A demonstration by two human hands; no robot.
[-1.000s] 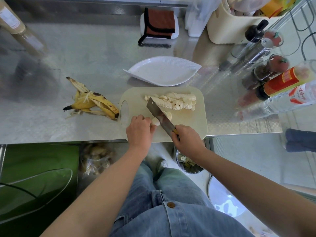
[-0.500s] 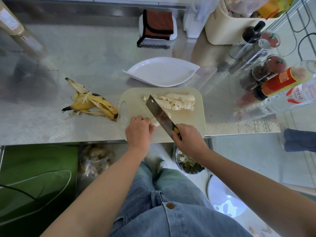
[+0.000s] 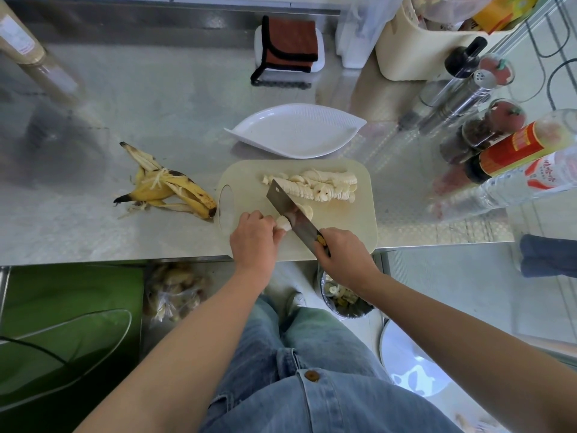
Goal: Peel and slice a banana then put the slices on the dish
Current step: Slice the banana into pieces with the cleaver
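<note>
While the peel (image 3: 165, 192) lay left on the bench (image 3: 156, 104), the left hand (image 3: 254, 242) pinched the banana stub (image 3: 283, 223) on the board (image 3: 349, 220) and the right hand (image 3: 343, 254) gripped the knife (image 3: 293, 210) against it. Such short cuts probably wanted that pinch kept clear of the blade; finished slices (image 3: 315, 189) lay rightward, near the dish (image 3: 296, 131).

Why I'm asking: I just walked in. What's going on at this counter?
A person is slicing a peeled banana on a cutting board. The left hand holds the last banana stub while the right hand cuts it with a cleaver. Finished slices lie on the board; the white dish holds none yet; the peel lies aside.
</note>
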